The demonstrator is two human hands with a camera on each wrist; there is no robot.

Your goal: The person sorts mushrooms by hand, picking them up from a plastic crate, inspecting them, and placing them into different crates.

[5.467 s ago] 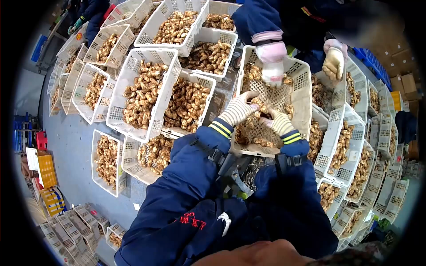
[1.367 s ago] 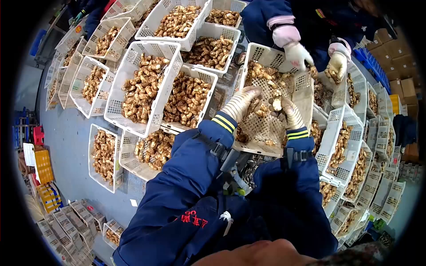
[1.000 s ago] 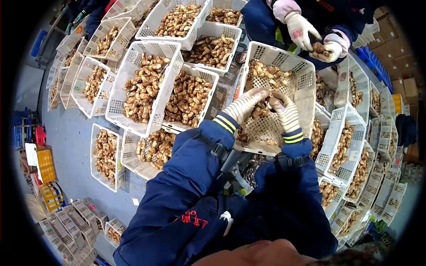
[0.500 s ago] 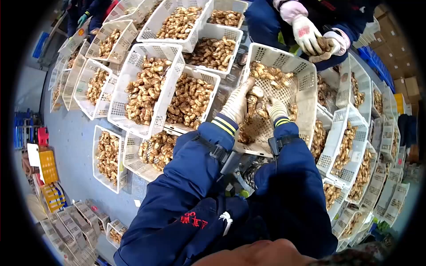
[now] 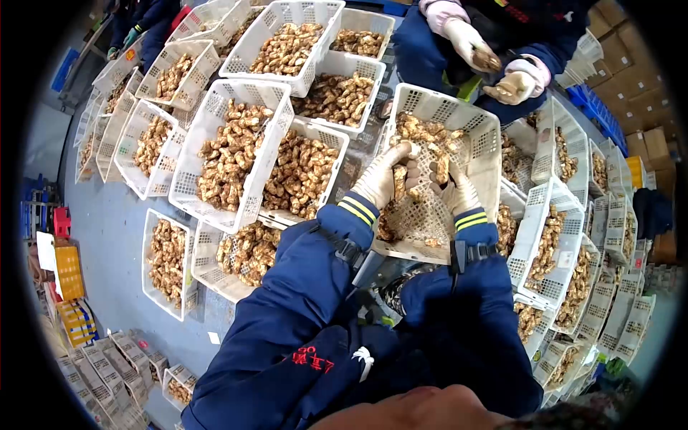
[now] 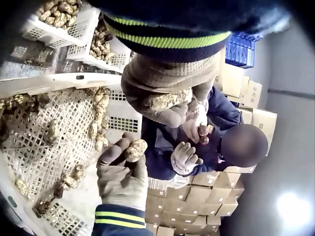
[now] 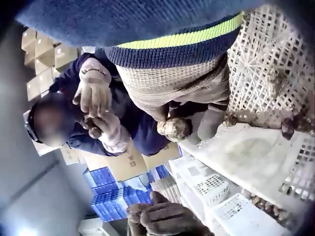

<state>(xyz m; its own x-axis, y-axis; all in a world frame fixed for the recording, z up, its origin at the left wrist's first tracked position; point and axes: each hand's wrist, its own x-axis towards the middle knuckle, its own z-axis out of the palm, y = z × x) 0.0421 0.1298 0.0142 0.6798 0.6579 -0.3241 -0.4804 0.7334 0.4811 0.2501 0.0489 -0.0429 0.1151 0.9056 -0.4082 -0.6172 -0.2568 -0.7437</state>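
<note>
In the head view my gloved left hand (image 5: 380,175) holds a stubby brown-and-cream mushroom (image 5: 399,183) over the left half of a white perforated crate (image 5: 487,161). A little to its right, my gloved right hand (image 5: 460,193) pinches another mushroom (image 5: 442,169) upright. The left wrist view shows the left-hand mushroom (image 6: 170,101) lying along the curled fingers, and the right-hand mushroom (image 6: 135,150) between thumb and fingers. In the right wrist view that same mushroom (image 7: 174,129) pokes out below the glove. Loose mushrooms (image 5: 428,131) lie at the crate's far end and along its sides.
Crates full of mushrooms stand close on the left (image 5: 233,154) and on the right (image 5: 548,244). Another person's gloved hands (image 5: 510,87) are beyond the far right corner, with a dark piece in one. Cardboard boxes (image 5: 631,79) are stacked behind.
My hands were low among the mushrooms half a second ago; now each shows a mushroom in its grip, and the right one has come up. The other person's hands have moved apart.
</note>
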